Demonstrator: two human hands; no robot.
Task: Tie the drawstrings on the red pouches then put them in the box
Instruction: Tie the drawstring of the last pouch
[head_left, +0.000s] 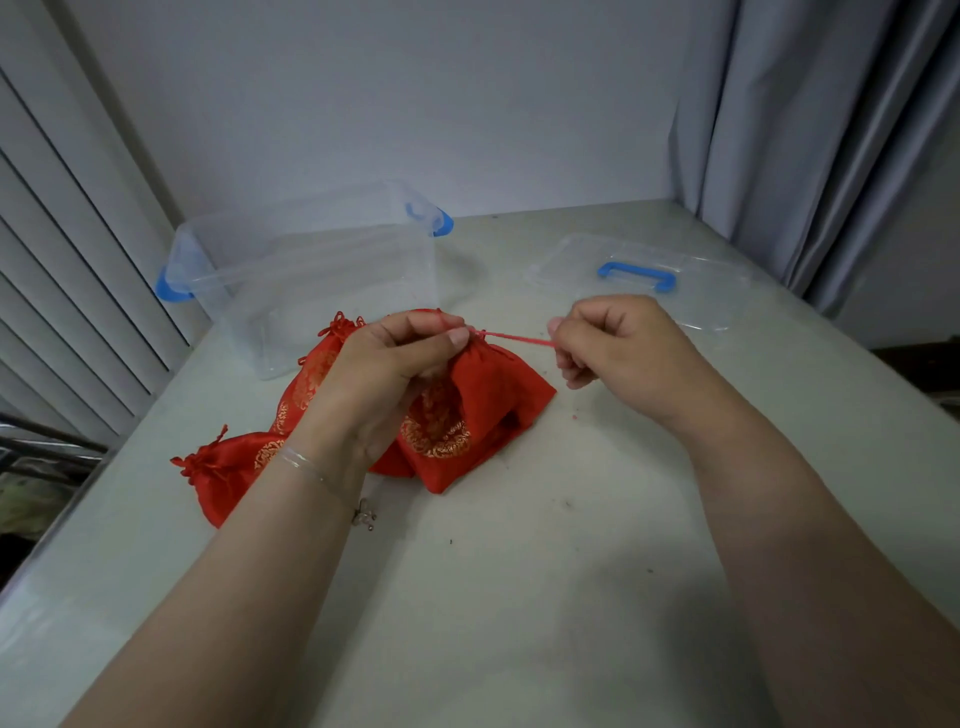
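Observation:
A red pouch (485, 400) with gold embroidery sits mid-table, its neck gathered. My left hand (395, 358) pinches the pouch's neck and one end of the red drawstring (514, 339). My right hand (613, 343) pinches the other end, and the string runs taut between the two hands. Two more red pouches lie to the left: one (306, 379) partly under my left hand, one (228, 467) near my left wrist. The clear plastic box (322, 270) with blue latches stands open behind the pouches.
The box's clear lid (639, 280) with a blue handle lies flat at the back right. A grey curtain (810, 130) hangs at the right. The table's left edge (57, 540) runs beside white slatted panels.

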